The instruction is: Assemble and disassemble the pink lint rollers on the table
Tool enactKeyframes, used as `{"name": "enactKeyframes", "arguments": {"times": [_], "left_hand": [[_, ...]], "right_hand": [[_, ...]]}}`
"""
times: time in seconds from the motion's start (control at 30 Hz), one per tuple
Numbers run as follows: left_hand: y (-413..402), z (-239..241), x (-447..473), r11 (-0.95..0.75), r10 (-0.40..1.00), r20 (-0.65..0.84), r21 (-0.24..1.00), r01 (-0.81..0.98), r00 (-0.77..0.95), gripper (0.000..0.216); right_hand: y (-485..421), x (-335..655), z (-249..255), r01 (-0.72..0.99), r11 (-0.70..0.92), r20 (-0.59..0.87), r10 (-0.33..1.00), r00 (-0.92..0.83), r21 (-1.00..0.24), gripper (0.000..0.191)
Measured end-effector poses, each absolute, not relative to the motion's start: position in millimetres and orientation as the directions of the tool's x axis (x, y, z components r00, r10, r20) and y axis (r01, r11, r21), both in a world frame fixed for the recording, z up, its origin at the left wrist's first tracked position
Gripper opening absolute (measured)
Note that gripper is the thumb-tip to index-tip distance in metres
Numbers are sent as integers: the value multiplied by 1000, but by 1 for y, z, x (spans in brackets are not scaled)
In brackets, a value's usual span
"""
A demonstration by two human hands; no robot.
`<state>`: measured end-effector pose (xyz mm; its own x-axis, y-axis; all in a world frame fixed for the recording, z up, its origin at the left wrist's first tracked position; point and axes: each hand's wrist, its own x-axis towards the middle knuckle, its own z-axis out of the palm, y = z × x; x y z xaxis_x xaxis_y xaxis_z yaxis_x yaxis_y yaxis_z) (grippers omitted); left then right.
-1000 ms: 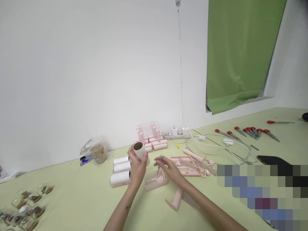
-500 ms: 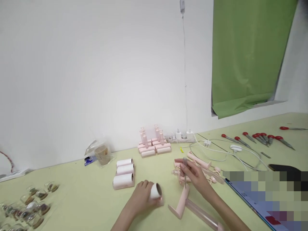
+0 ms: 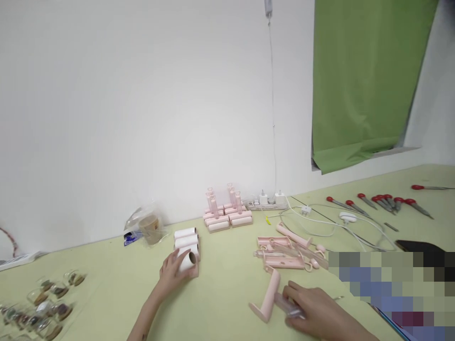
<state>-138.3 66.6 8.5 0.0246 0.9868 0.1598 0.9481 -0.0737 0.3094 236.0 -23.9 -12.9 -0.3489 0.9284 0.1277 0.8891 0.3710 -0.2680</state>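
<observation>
Left hand (image 3: 169, 273) carried paper roll (image 3: 186, 262) back; fingers curled round it

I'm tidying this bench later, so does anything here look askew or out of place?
Mostly orderly. The white rolls lie in a neat row by the left hand, but the pink parts past the right hand lie jumbled at mixed angles, and the white cables sprawl loosely across the table.

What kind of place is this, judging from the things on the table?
Probably a small assembly workbench: pink lint-roller parts lie loose, finished rollers stand stacked by the wall, and red-handled screwdrivers lie in a row.
</observation>
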Motion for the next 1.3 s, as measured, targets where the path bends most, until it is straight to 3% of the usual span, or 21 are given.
{"name": "enactKeyframes", "arguments": {"times": [0.1, 0.17, 0.27, 0.3, 0.33, 0.43, 0.53, 0.6, 0.7, 0.8, 0.87, 0.97, 1.03, 1.1, 1.17, 1.23, 1.3], "left_hand": [[71, 18, -120, -94, 906, 417, 354, 930, -67, 68], [63, 18, -94, -198, 877, 473, 514, 834, -83, 67], [40, 3, -36, -160, 971, 56, 877, 453, 234, 61], [34, -4, -17, -45, 929, -87, 938, 342, 361, 63], [29, -10, -2, 13, 881, -139, 963, 271, 453, 63], [24, -18, 14, 73, 859, -102, 994, 77, 501, 61], [28, -13, -9, 114, 840, -64, 992, -59, 538, 74], [31, -9, -24, 88, 873, -78, 996, 3, 481, 83], [33, -10, -22, -82, 959, -20, 935, 345, 284, 70], [34, -11, 0, -269, 946, 75, 724, 635, 315, 60], [32, -3, 12, -320, 937, 122, 678, 662, 327, 69], [23, 17, 21, -273, 953, 176, 851, 448, 247, 61], [13, 29, 23, -65, 950, 22, 990, 129, 311, 61], [2, 34, 25, 174, 913, -96, 971, -167, 396, 52], [-5, 32, 27, 237, 914, -112, 928, -289, 390, 38], [-9, 26, 28, 235, 906, -127, 945, -229, 404, 27], [-12, 20, 27, 274, 857, -194, 956, -102, 478, 22]], "right_hand": [[-24, 235, -7, 899, 378, 181, 922, -342, -223, 13], [-25, 230, 2, 886, 410, 219, 905, -366, -217, 16], [-25, 213, 18, 818, 531, 288, 837, -465, -221, 20], [-24, 206, 22, 790, 573, 315, 807, -499, -218, 20], [-23, 200, 25, 766, 606, 342, 781, -523, -213, 18], [-14, 192, 27, 706, 663, 384, 737, -557, -248, 14], [-1, 205, 18, 639, 641, 381, 768, -516, -426, 27], [8, 218, 13, 631, 553, 401, 832, -383, -544, 31], [16, 229, 11, 637, 470, 464, 865, -192, -612, 28], [12, 224, 18, 655, 529, 520, 821, -235, -539, 25], [4, 217, 25, 674, 619, 579, 743, -335, -404, 22], [-10, 203, 34, 679, 727, 649, 566, -508, -103, 30], [-19, 195, 39, 628, 777, 618, 476, -626, 37, 39], [-25, 187, 42, 542, 840, 589, 432, -683, 12, 39], [-29, 182, 44, 427, 898, 640, 391, -661, -107, 24], [-31, 176, 45, 295, 939, 745, 325, -583, -178, 8], [-33, 170, 45, 169, 970, 817, 240, -524, -177, 28]]}}
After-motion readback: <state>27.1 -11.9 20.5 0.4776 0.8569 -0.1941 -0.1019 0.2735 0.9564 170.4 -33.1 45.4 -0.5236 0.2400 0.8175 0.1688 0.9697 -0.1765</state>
